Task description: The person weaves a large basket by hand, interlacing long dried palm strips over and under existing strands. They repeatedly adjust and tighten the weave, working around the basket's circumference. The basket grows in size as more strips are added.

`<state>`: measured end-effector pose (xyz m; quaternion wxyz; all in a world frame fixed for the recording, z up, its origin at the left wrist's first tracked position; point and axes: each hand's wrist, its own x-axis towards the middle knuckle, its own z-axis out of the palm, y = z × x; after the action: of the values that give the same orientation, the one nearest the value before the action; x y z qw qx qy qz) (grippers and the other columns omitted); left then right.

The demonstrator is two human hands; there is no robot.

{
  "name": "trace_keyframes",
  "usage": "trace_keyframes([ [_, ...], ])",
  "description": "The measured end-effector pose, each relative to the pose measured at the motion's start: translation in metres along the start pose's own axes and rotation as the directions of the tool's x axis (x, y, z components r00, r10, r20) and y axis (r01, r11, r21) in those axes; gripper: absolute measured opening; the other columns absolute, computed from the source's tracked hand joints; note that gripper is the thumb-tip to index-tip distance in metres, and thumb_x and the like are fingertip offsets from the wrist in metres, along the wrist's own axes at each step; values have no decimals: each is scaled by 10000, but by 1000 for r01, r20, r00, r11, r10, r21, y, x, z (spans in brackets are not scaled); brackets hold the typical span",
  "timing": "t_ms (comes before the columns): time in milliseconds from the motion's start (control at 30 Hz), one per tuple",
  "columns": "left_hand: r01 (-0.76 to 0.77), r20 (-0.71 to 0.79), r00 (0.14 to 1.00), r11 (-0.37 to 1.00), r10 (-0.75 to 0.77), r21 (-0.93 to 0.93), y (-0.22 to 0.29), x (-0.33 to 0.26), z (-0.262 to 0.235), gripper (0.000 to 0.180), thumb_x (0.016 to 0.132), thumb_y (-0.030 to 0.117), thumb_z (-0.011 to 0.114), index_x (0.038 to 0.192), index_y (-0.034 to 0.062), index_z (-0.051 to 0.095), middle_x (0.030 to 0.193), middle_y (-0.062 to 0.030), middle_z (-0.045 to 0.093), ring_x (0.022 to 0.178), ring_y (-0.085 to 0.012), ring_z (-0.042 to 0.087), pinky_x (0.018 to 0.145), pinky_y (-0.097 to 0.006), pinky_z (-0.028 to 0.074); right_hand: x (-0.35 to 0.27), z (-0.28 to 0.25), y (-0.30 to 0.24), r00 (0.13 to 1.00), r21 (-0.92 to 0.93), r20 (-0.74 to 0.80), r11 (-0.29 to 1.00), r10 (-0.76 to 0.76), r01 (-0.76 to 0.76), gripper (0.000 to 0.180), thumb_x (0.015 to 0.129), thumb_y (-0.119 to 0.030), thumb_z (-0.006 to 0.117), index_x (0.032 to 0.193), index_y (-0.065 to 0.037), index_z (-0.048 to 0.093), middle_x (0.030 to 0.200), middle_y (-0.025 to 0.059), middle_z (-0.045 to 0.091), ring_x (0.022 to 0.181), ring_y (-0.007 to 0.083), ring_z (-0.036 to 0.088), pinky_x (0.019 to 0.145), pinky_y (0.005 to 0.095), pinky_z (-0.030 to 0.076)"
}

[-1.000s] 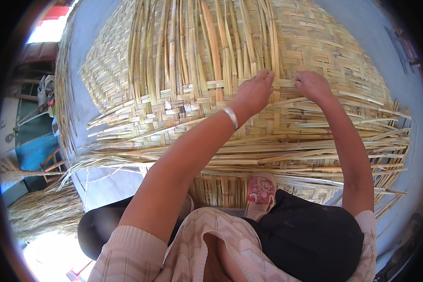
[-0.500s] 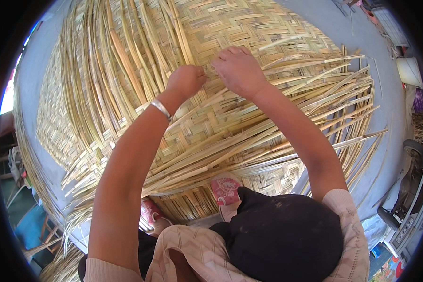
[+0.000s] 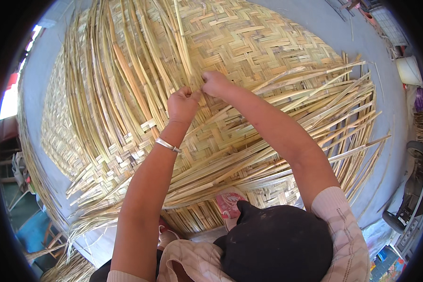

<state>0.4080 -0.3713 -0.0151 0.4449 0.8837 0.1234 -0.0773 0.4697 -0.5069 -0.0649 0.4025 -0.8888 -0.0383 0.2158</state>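
Together, the left hand (image 3: 182, 104) and right hand (image 3: 215, 83) pinched one strip (image 3: 182, 44) on the mat (image 3: 249, 42), its long axis running toward 12 o'clock, the right hand being slightly farther up.

Left hand (image 3: 182, 104) and right hand (image 3: 215, 83) pinch loose strips (image 3: 185, 56) on woven bamboo mat (image 3: 249, 42)

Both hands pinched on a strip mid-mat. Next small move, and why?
Probably draw the strip down and tuck it under the next crossing strips. The left hand and right hand meet on it at the edge of the woven area of the mat, and the strips on this side lie loose and unwoven.
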Motion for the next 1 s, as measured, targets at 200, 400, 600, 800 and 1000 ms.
trace_keyframes([
  [200, 76, -17, 997, 996, -77, -48, -11, 8, 11, 269, 814, 217, 711, 669, 18, 602, 574, 12, 515, 539, -76, 420, 506, -280, 386, -13, 3, 6, 988, 102, -137, 991, -74, 89, 191, 725, -184, 679, 845, -42, 632, 787, 178, 636, 751, 356, 620, 661, 421, 486],
  [400, 125, -13, 992, 987, -127, -98, -32, 19, 24, 315, 794, 285, 711, 707, 0, 610, 602, -124, 575, 559, -213, 542, 561, -363, 455, -39, 10, -2, 930, 239, -356, 953, -90, 184, 174, 773, -175, 651, 829, -29, 577, 749, 176, 598, 728, 372, 592, 649, 431, 467],
  [600, 46, 117, 992, 998, -40, -51, -34, 23, 21, 265, 812, 249, 685, 779, -8, 632, 666, -158, 611, 608, -251, 577, 600, -377, 465, -49, 4, -8, 871, 24, -389, 942, -300, 335, 153, 784, -173, 659, 836, -50, 585, 804, 142, 598, 789, 358, 572, 693, 427, 462],
  [800, -217, 437, 891, 960, 122, 175, -12, 33, -4, 214, 842, 191, 675, 873, -18, 646, 772, -159, 652, 715, -232, 611, 695, -363, 493, -54, -25, -13, 798, -508, -203, 757, -568, 410, 137, 789, -246, 636, 863, -132, 648, 928, 47, 616, 968, 253, 547, 843, 405, 411],
  [1000, -350, 432, 878, 893, 207, 282, -3, 35, -3, 182, 822, 136, 608, 940, 10, 666, 947, -202, 649, 915, -398, 615, 802, -438, 494, -48, -46, -13, 772, -663, -99, 620, -628, 420, 165, 818, -249, 603, 927, -145, 670, 1026, 20, 628, 1097, 213, 517, 974, 411, 330],
])
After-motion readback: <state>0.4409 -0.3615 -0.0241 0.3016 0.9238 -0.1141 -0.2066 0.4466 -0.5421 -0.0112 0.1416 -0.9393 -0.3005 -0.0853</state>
